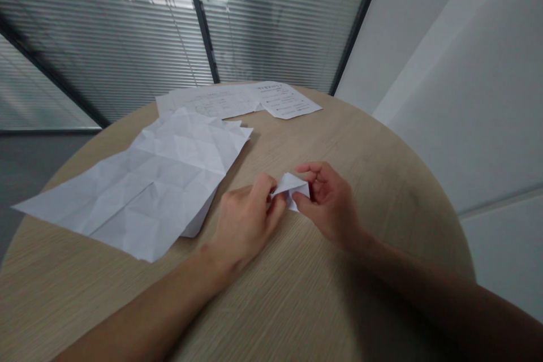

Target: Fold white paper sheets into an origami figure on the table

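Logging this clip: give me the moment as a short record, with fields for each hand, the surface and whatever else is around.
left hand: pinches the left end of a small folded white paper
right hand: thumb and fingers hold the paper's right end
surface: round wood-grain table
beside hands: large creased white paper sheet, to their left
far edge: printed paper sheet overlapping a second printed sheet
background: window blinds
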A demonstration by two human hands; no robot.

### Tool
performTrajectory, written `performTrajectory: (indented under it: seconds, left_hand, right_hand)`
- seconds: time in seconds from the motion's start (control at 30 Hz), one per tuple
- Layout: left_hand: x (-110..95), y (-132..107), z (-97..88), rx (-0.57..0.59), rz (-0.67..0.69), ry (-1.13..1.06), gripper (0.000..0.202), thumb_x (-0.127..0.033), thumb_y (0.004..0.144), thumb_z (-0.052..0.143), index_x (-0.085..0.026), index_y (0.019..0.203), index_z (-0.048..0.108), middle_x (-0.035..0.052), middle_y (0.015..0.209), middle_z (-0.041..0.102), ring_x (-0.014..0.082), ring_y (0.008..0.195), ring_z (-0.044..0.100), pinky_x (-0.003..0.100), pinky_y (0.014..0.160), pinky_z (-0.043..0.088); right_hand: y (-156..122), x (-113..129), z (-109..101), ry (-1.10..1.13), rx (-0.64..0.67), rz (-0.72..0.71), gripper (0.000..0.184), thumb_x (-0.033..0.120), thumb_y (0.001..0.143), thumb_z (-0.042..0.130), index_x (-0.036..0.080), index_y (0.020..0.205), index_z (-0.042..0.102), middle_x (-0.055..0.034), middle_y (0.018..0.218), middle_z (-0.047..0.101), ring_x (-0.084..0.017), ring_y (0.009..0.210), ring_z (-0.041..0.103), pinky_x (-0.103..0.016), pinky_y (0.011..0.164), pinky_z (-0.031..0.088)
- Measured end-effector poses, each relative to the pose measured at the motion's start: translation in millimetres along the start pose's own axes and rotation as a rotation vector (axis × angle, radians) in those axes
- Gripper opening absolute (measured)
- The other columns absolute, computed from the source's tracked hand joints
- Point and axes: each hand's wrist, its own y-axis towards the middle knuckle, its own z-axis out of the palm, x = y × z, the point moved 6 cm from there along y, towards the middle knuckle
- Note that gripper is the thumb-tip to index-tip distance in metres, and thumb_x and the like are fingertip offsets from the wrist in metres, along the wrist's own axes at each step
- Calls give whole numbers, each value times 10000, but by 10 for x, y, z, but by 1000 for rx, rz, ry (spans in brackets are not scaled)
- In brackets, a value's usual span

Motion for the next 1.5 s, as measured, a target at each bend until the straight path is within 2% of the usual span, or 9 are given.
performTrajectory:
  seconds: [0.13,0.33,0.57,0.73,1.03,1.17,1.27,1.37,1.5]
  left_hand:
    - [124,25,31,41,-173,-225,148,-190,873,481,-193,986,575,-51,613,610,100,468,546,205,478,390]
    - [280,36,153,120,-416,-786,113,-180,819,558,-184,905,632,-15,742,683,113,673,644,213,630,489]
    - [334,8,224,197,-552,-824,171,-272,783,671,-187,885,563,-18,681,674,112,604,590,224,563,420]
    - [337,12,241,210,-565,-923,223,-231,792,623,-222,933,451,-42,635,672,121,574,611,237,577,472]
    - [338,39,193,202,-562,-970,211,-261,811,530,-162,820,716,48,746,729,166,704,672,307,701,545]
    - [379,4,197,217,-557,-744,147,-305,787,640,-176,802,709,-1,646,642,116,543,534,232,492,415]
    - [399,-21,212,179,-518,-689,119,-232,743,683,-193,811,593,-52,615,537,88,511,440,198,456,321]
    - [396,-20,197,115,-462,-733,224,-193,752,675,-212,902,509,-51,691,555,99,573,489,203,510,374]
    - [312,28,154,161,-312,-643,259,-175,805,642,-201,1061,604,19,918,665,146,780,598,266,687,470]
  right_hand:
    - [23,-6,-57,-76,-28,-47,194,138,720,643,232,883,595,51,698,552,-104,583,530,-239,518,415]
    - [102,-30,-124,-66,11,-123,133,150,729,636,231,813,700,-28,887,643,-165,806,626,-306,690,494]
    - [153,-122,-110,93,99,67,170,241,668,752,221,830,704,-29,914,718,-165,818,670,-302,717,527]
    - [165,-170,-65,139,121,121,209,238,677,743,224,842,616,25,707,685,-126,627,616,-257,577,486]
    - [194,-174,-122,104,103,92,128,285,712,752,212,782,674,4,730,685,-133,656,608,-276,615,491]
    - [193,-160,-114,114,88,77,97,299,752,709,212,718,680,-3,746,686,-131,674,605,-276,631,487]
    - [183,-175,-92,145,79,110,186,234,638,779,216,714,610,13,736,672,-128,653,604,-263,600,484]
    - [174,-152,-88,154,53,83,258,181,615,771,227,790,586,33,719,647,-130,673,617,-257,614,497]
    - [168,-81,-94,132,36,-1,176,200,681,726,228,808,606,33,705,633,-123,653,599,-253,594,487]
